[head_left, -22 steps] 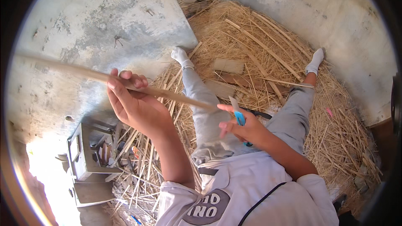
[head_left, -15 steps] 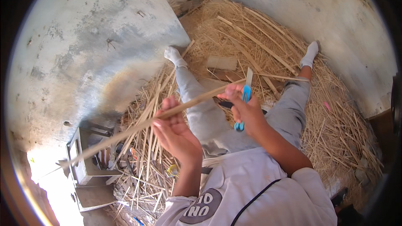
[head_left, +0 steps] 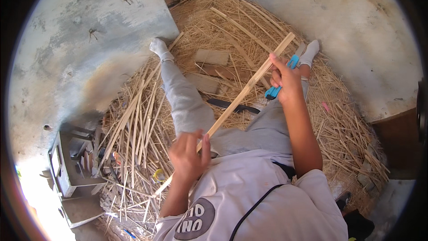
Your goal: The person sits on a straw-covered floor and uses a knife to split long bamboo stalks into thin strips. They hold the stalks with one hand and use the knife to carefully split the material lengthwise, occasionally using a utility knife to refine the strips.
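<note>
A long, flat bamboo strip [head_left: 246,90] runs slantwise across my lap, its far end up to the right. My left hand [head_left: 189,155], slightly blurred, is closed round the strip's lower part near my belly. My right hand [head_left: 286,79] pinches the strip near its upper end with thumb and fingers. That same hand also holds a blue utility knife [head_left: 293,61], its blade out and pointing away from me beside the strip. A long dark, blade-like object [head_left: 218,103] lies between my legs, partly hidden behind the strip.
Loose strips [head_left: 136,120] pile up on the left, and shavings [head_left: 200,15] cover the floor ahead. Flat board pieces [head_left: 211,56] lie between my outstretched legs. A grey frame-like metal box [head_left: 67,165] stands at the lower left. Stained walls [head_left: 102,13] close in left and right.
The strip has swung to a steeper slant, and its upper end has moved right. My right hand rose rightward with the knife and now pinches the strip; my left hand moved down and closed on it.
</note>
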`<state>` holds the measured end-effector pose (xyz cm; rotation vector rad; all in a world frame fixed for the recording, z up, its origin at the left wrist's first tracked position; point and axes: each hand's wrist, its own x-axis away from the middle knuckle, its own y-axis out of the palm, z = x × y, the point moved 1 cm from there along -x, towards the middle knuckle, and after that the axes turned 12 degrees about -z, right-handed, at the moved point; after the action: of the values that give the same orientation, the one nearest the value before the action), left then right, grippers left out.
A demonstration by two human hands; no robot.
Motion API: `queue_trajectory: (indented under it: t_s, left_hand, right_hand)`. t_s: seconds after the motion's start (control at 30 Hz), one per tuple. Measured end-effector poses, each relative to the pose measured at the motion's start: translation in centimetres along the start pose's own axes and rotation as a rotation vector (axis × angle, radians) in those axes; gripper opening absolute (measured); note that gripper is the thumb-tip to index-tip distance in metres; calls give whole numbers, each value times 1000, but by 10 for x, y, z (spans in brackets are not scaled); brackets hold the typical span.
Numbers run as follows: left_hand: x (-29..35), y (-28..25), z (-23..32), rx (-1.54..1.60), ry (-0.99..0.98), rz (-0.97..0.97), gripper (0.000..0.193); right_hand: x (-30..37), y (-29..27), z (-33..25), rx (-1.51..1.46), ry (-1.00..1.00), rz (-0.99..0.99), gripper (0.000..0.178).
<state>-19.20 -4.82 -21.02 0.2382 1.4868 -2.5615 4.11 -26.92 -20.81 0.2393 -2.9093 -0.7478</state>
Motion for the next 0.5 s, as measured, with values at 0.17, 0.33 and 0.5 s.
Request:
queue_trajectory:
  t_s: [0.17, 0.33, 0.5]
  left_hand:
    - [-14, 8, -45, 272, -23, -494, 33]
    - [-16, 14, -44, 515, -169, -590, 33]
    - [-36, 34, -50, 835, -234, -506, 37]
  right_hand:
    - [-18, -1, -27, 39, -40, 31, 24]
    - [-21, -12, -1, 449, -91, -68, 32]
    - [57, 45, 63, 1346, -682, -348, 14]
